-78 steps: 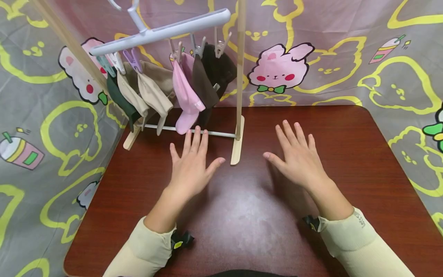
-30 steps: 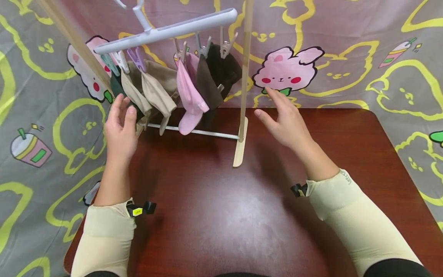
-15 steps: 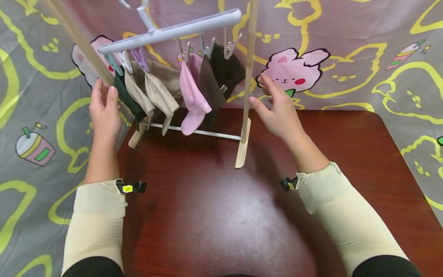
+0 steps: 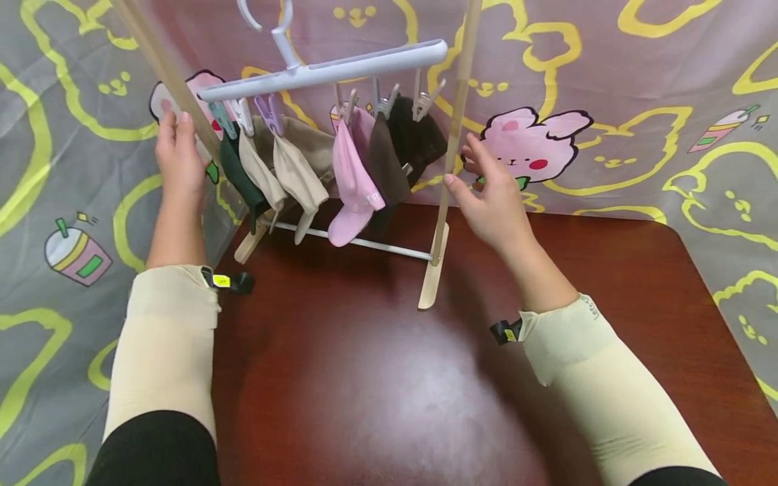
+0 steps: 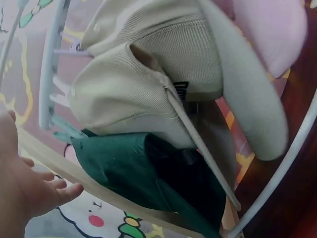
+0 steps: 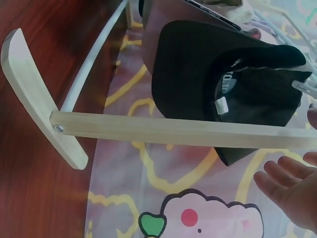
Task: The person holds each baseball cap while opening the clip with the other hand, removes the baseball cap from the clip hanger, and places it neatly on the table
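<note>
A wooden rack carries a pale hanger (image 4: 340,72) with several caps clipped in a row: a dark green cap (image 5: 114,166), two beige caps (image 4: 296,177), a pink cap (image 4: 349,169), then a brown cap (image 4: 384,165) and a black cap (image 6: 183,74) at the right. My left hand (image 4: 180,158) is raised beside the left upright (image 4: 159,62), fingers loosely extended upward. At the other side, my right hand (image 4: 495,209) has its thumb right at the right upright (image 4: 463,91), with its bent fingers on the post's far right. Neither hand holds a cap.
The rack's feet (image 4: 434,277) stand on a brown wooden table (image 4: 365,378), joined by a white crossbar (image 4: 389,248). Coloured clothespins (image 4: 267,115) grip the caps. Patterned cloth (image 4: 638,121) surrounds the table at the back and sides.
Both hands have risen from the tabletop and spread apart to the rack's two sides. Lately the left hand moved further up along the left post, while the right closed in on the right post.
</note>
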Motion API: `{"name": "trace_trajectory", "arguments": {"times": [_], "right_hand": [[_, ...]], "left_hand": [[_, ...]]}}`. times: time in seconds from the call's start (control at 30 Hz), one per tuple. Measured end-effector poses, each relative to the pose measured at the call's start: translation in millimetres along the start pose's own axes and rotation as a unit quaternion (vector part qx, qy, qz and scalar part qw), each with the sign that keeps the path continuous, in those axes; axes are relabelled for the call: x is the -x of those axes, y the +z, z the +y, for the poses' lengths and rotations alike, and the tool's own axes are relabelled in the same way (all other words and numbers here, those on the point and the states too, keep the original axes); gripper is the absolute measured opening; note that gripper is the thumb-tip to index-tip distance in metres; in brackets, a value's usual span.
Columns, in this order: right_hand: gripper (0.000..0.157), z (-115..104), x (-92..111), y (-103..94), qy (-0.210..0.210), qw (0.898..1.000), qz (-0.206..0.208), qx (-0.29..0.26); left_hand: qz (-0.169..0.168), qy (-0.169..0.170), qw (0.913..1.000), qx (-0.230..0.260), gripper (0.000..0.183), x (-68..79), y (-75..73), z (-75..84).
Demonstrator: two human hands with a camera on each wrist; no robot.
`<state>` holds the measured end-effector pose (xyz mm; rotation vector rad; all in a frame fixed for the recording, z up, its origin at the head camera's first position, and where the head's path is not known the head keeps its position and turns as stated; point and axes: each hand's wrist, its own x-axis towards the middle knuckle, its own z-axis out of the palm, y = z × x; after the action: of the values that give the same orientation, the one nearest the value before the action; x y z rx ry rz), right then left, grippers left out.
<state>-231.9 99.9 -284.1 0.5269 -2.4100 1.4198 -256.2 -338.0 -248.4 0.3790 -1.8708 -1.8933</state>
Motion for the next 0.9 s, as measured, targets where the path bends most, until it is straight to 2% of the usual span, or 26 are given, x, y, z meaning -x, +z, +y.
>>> {"name": "trace_trajectory", "arguments": {"times": [0.13, 0.27, 0.6, 0.9], "right_hand": [[0.063, 1, 0, 7.6, -0.005, 1.0, -0.005, -0.013], [0.061, -1, -2, 11.9, -0.008, 1.0, -0.004, -0.019], [0.048, 2, -6, 18.2, -0.014, 0.998, 0.04, -0.036], [0.041, 7, -8, 16.7, -0.011, 0.996, 0.084, -0.016]], "left_hand": [[-0.003, -0.039, 0.998, 0.049, 0.054, -10.9, -6.2, -3.7], [-0.004, -0.06, 0.9976, 0.036, 0.049, -16.4, -10.0, -7.7], [-0.015, -0.058, 0.9979, -0.023, 0.056, -21.9, -7.1, -14.1], [-0.001, -0.052, 0.9981, -0.032, 0.052, -26.2, -4.8, -19.0]]}}
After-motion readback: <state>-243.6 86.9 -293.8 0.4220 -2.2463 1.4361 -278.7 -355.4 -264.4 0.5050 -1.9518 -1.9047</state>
